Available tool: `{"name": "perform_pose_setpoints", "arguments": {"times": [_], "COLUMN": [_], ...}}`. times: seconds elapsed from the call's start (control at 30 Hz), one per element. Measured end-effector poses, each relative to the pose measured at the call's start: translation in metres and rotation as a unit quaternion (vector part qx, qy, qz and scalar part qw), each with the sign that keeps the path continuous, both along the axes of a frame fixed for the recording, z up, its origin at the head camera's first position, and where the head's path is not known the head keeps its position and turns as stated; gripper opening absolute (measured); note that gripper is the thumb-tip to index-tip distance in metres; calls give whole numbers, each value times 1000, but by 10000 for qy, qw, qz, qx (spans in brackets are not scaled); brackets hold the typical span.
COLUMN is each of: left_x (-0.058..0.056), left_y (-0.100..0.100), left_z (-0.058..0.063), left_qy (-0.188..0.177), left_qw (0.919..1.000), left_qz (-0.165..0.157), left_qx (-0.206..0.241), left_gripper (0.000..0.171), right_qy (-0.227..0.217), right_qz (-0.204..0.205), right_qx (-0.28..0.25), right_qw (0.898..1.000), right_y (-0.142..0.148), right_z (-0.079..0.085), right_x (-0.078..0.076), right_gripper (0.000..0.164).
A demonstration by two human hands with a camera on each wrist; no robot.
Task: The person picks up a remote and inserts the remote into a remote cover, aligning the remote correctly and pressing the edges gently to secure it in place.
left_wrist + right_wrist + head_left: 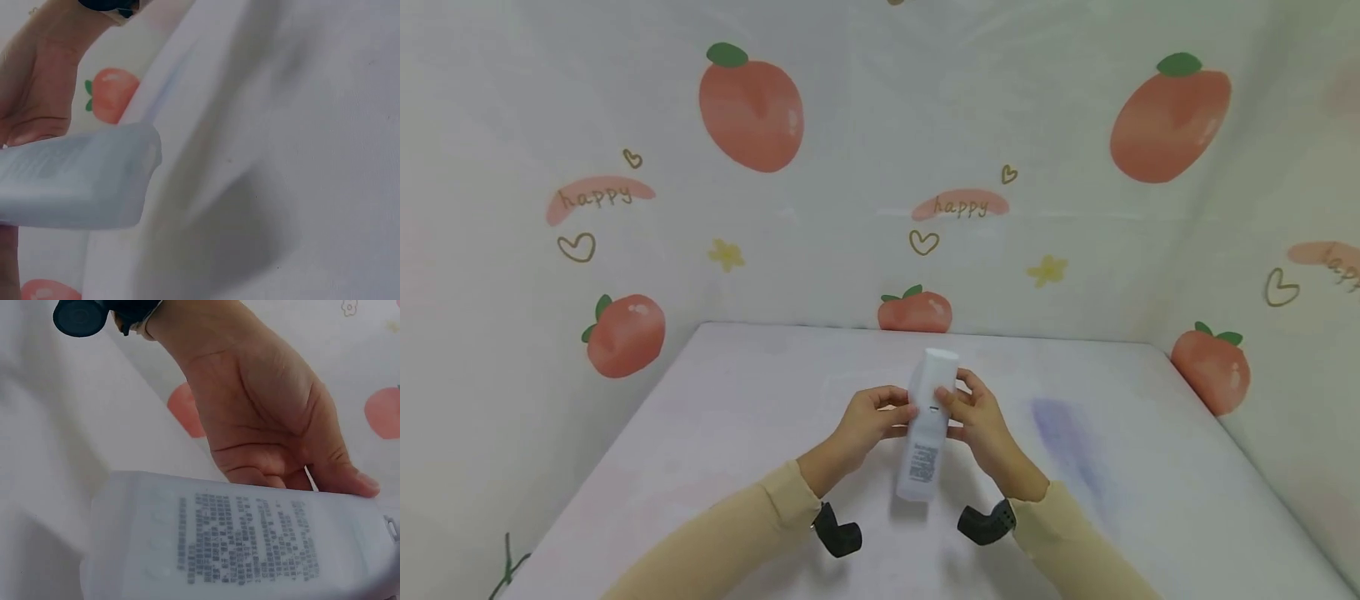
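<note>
A white plastic bottle [926, 442] with a white cap [942, 367] is held up between both hands at the middle of the table, its top leaning away from the body. My left hand [868, 421] grips its left side, thumb close to the seam under the cap. From the right, my right hand [988, 425] holds it with the thumb across the front of the cap, just above a small notch. Rows of small dark print cover the lower part of the bottle [250, 540] in the right wrist view. Its base end [125, 175] points right in the left wrist view.
The white table [760, 358] has a purple smudge [1067, 442] right of the hands. Behind it and at the sides hangs a white cloth [850, 125] printed with fruit, hearts and "happy". A black device [837, 531] sits at the left wrist, another [987, 523] at the right.
</note>
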State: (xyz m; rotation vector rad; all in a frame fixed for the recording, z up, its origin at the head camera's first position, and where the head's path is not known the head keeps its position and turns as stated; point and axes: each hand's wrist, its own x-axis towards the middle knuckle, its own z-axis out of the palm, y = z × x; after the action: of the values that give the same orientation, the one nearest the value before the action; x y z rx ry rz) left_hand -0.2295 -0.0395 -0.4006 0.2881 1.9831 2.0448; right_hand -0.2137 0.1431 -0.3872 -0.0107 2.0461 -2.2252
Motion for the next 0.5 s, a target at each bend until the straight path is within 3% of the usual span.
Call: {"name": "perform_pose_setpoints", "arguments": {"times": [0.13,0.27,0.4,0.5], "left_x": [4,6,1,-4], "left_y": [4,7,9,9], "left_z": [-2,1,7,12], "left_qy": [-30,-376,-599,-730], "left_qw": [9991,9957,9901,9874], "left_qz": [421,787,1108,1286], "left_qx": [46,325,625,562], "left_gripper": [14,13,16,13], "right_qy": [37,245,373,364], "right_qz": [33,140,269,408], "right_qx": [396,662,553,465], "right_qw": [9992,9974,9974,9974], "right_y": [-2,-6,-8,-10], "right_z": [-1,1,3,4], "right_x": [3,5,3,1], "right_gripper": [44,44,44,43]}}
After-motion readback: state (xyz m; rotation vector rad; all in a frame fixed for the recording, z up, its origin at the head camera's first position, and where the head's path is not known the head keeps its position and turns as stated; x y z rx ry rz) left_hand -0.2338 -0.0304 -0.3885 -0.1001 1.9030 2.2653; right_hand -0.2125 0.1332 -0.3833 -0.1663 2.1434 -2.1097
